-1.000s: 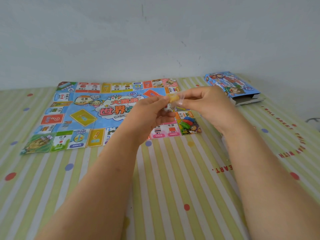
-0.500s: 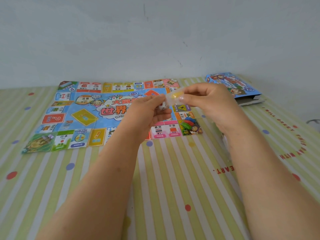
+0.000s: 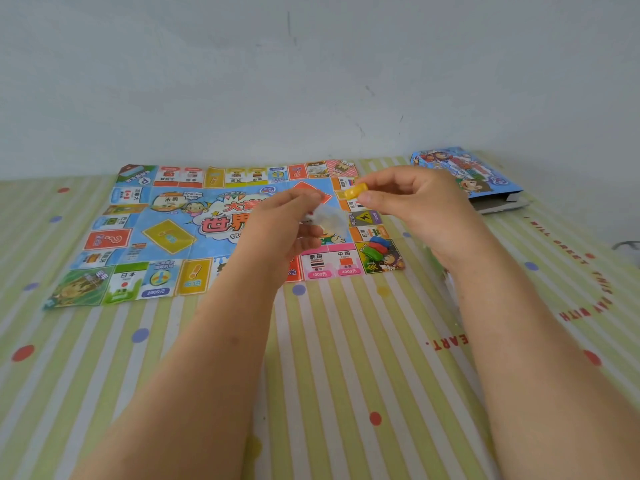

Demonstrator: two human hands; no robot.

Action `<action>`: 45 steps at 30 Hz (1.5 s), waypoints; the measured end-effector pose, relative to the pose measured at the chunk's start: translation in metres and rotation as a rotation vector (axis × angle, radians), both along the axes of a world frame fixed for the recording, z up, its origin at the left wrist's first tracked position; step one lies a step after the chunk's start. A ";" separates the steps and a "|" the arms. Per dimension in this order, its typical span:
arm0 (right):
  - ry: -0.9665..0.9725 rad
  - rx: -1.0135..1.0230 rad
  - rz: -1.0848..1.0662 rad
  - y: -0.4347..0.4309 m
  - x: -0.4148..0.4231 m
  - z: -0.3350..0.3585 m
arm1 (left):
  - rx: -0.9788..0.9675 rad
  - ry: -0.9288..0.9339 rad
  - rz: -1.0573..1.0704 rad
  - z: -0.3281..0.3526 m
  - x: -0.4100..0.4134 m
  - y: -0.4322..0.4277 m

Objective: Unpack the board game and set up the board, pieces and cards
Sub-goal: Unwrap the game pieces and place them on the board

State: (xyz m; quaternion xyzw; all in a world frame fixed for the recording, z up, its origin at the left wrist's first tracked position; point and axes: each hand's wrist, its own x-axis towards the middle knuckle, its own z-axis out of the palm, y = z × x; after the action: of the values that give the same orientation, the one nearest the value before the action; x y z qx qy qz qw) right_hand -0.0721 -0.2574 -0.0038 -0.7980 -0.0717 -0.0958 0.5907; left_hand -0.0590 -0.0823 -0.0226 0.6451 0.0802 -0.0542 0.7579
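Observation:
The paper game board (image 3: 173, 233) lies unfolded on the striped cloth. My right hand (image 3: 419, 206) pinches a small yellow playing piece (image 3: 356, 190) between thumb and forefinger, above the board's right side. My left hand (image 3: 287, 226) holds a small clear plastic bag (image 3: 329, 218) with something white inside. Blue, red and green pieces (image 3: 376, 248) sit stacked on the board's near right corner square.
The blue game box (image 3: 467, 178) lies open-ended at the back right by the wall. The green striped cloth (image 3: 346, 358) covers the surface. A grey wall stands directly behind the board.
My hands have drawn apart: the right one has pulled the yellow piece out of the bag and to the right, while the left keeps the bag.

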 end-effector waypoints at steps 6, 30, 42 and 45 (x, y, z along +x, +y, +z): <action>0.021 -0.026 0.020 0.001 0.001 -0.002 | 0.026 -0.063 -0.169 0.003 -0.003 -0.005; -0.027 -0.331 -0.061 0.009 -0.002 -0.006 | 0.052 -0.056 -0.171 -0.002 -0.001 -0.007; 0.101 -0.636 -0.034 0.004 0.001 -0.011 | 0.106 0.023 0.069 -0.010 0.007 -0.002; 0.126 -0.705 -0.011 0.003 0.002 -0.011 | 0.098 0.028 0.088 -0.008 0.005 -0.002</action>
State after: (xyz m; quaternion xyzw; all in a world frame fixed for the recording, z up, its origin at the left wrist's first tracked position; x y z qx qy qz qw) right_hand -0.0703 -0.2542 -0.0149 -0.9575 -0.0594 -0.0190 0.2818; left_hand -0.0536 -0.0842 -0.0307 0.6764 0.1216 -0.0257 0.7260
